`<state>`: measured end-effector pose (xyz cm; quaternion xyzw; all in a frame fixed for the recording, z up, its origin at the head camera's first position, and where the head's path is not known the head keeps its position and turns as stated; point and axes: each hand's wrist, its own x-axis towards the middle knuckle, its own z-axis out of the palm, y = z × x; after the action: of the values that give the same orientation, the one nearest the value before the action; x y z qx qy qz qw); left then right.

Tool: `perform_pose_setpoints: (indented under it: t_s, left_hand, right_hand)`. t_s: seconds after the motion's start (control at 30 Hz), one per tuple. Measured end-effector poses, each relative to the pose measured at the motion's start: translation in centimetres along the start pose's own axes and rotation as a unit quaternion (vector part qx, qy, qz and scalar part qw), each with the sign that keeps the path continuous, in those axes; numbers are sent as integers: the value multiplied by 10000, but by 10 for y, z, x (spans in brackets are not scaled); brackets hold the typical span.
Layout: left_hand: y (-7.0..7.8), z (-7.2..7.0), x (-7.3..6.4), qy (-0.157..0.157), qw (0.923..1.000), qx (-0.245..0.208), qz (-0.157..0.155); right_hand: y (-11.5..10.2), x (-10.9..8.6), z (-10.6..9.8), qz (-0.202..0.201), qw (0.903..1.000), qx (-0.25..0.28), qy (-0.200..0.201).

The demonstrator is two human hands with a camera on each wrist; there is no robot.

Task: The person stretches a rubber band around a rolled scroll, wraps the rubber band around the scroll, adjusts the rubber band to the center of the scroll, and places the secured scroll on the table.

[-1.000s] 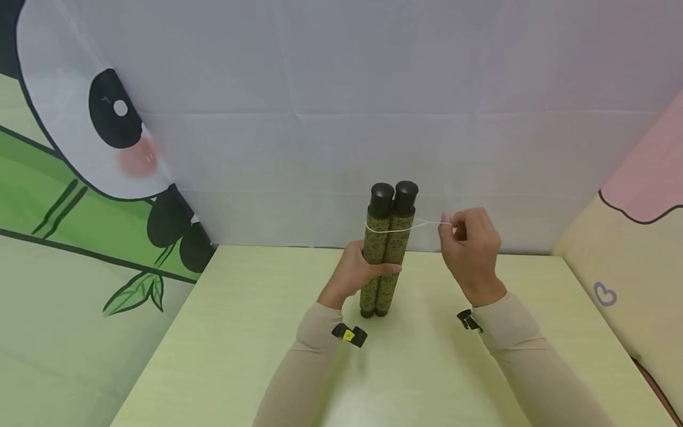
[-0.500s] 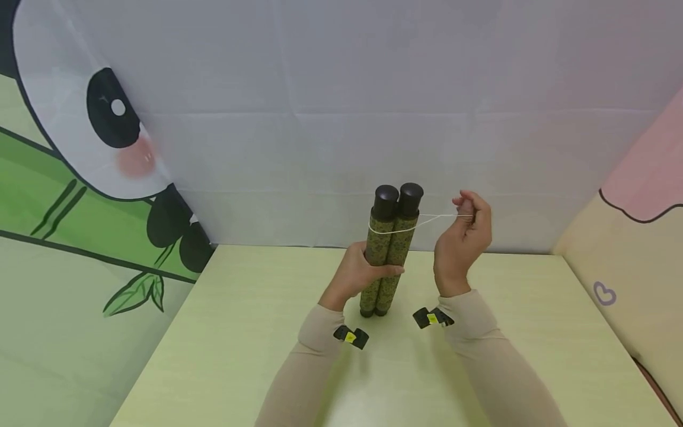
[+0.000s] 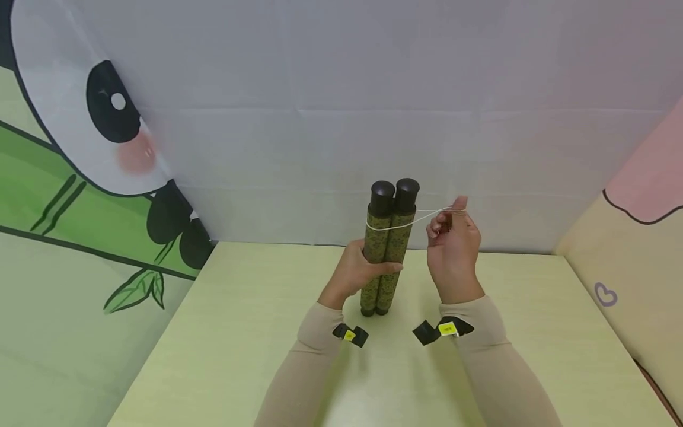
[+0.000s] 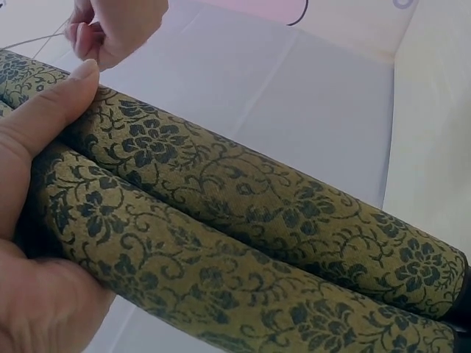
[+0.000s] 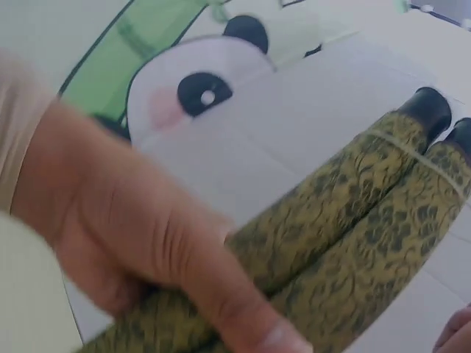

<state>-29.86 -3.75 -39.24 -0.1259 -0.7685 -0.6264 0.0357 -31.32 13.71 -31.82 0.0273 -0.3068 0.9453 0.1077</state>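
more thumb-up than moments ago with right hand (image 3: 453, 254), holding white cord (image 3: 385, 229) across the thumb with curled fingers, seemingly keeping it taut around two black-capped brocade scrolls (image 3: 395, 244), gripped in left hand (image 3: 353, 274) toward the back edge of the surface (image 3: 256, 302).

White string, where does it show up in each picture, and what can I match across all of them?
Head: string right of centre, around two patterned rolls below their black ends.
Left wrist: string in the upper left corner, reaching the right hand.
Right wrist: string at upper right, across both rolls.
Shared landmark: the left hand gripping the rolls.
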Motion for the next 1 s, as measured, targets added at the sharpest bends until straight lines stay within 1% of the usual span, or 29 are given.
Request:
perform_pose_setpoints:
  t_s: [0.03,0.07,0.1,0.13,0.17,0.27,0.3,0.37,0.4,0.5,0.6,0.67,0.73,0.87,1.0]
  left_hand:
    - [0,0,0,0,10000,11,6]
    - [1,0,0,-16,10000,1,4]
    - [1,1,-1,-43,10000,-18,9]
    - [2,1,-1,-74,10000,-35,22]
    - [2,2,-1,-102,9999,-40,32]
    - [4,3,-1,-150,9998,-32,94]
    - [5,4,-2,-156,9998,-25,116]
    - [5,4,-2,-174,9997,-17,147]
    - [5,5,-3,-186,9997,-16,153]
    - [6,5,-3,-214,9997,-2,152]
    - [6,4,-5,-181,9998,12,125]
    - [6,4,-5,-163,9998,-3,101]
    - [6,4,-6,-176,9998,-22,106]
    - [5,5,-7,-234,9996,-38,129]
    - [5,6,-8,-260,9995,-53,158]
  right_hand:
    - [-2,-1,2,215,9990,387,2]
    - [-5,-1,3,440,9957,811,15]
    - [-7,-2,4,689,9896,1264,72]
    - [-9,-2,5,928,9818,1650,128]
    - [-11,-2,5,1159,9721,2028,198]
    - [-16,-2,5,1733,9380,2973,416]
    - [-16,-2,4,1869,9285,3173,467]
    - [-17,-2,4,2015,9161,3423,548]
    - [-18,-3,4,2055,9123,3494,582]
    - [-19,-4,6,2040,9105,3520,742]
    - [-20,-6,7,2070,9058,3586,903]
    - [-20,-6,7,2089,8992,3728,942]
    - [-19,-7,6,2057,8944,3881,848]
    - [-20,-8,4,1905,8878,4163,478]
    - [-20,-12,2,1750,8843,4329,93]
